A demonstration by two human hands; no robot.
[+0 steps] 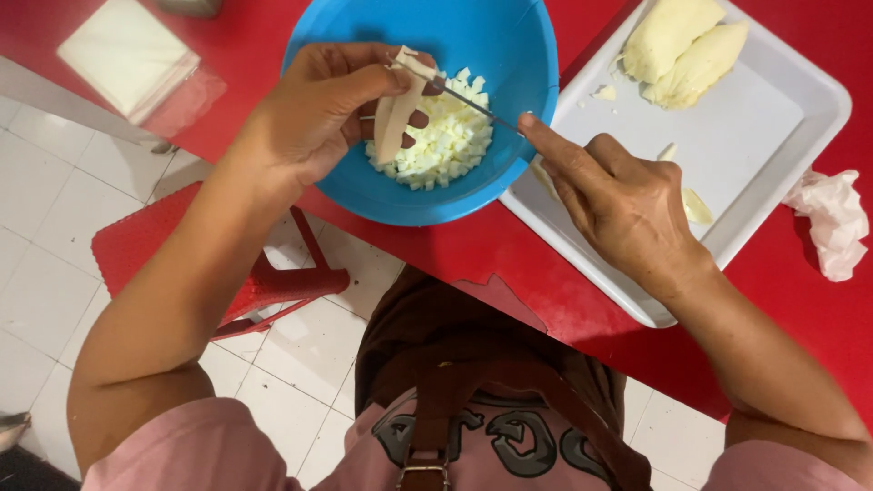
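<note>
— Holding what, that left hand (318, 109)?
— A pale peeled strip of root (396, 114), fingers curled shut around it, above the round blue plastic bowl (509, 55) of small white cubes (446, 141).
— And the right hand (618, 205)?
— Fingers closed on a thin metal knife (473, 105), its blade touching the strip. Peeled pale roots (682, 45) lie far right on the white rectangular tray (773, 118).

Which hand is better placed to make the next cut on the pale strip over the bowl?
Right, probably: the right hand holds the knife, blade at the strip gripped by the left hand.
</note>
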